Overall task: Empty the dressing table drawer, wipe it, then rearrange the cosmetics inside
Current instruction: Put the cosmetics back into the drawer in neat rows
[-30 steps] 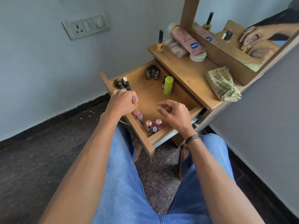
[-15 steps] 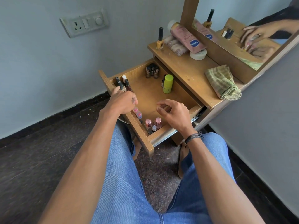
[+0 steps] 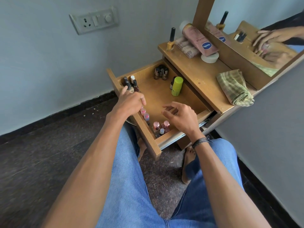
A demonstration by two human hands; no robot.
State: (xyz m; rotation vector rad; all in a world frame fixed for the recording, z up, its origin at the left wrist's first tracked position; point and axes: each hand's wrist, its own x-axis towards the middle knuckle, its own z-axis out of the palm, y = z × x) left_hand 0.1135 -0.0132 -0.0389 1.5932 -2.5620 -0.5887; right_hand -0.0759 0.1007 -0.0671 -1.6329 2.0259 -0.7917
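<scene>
The wooden drawer is pulled out toward my knees. Along its left wall stand dark-capped bottles at the back and pink-capped bottles further forward. My left hand rests there with its fingers curled on a small pink-capped bottle that is mostly hidden under them; its forefinger touches a dark bottle. Pink nail polish bottles fill the front corner. My right hand hovers over the drawer's front with fingers apart and holds nothing. A lime-green tube and brown bottles stand near the back.
On the dressing table top lie a folded green checked cloth, a pink lotion tube, a white tape roll and a yellow nail polish bottle. The mirror stands behind them. My feet rest on the dark floor under the drawer.
My left hand has slid toward the drawer's back along the left wall, reaching the dark bottles, and the pink cap in its fingers is now covered. My right hand has barely moved.
</scene>
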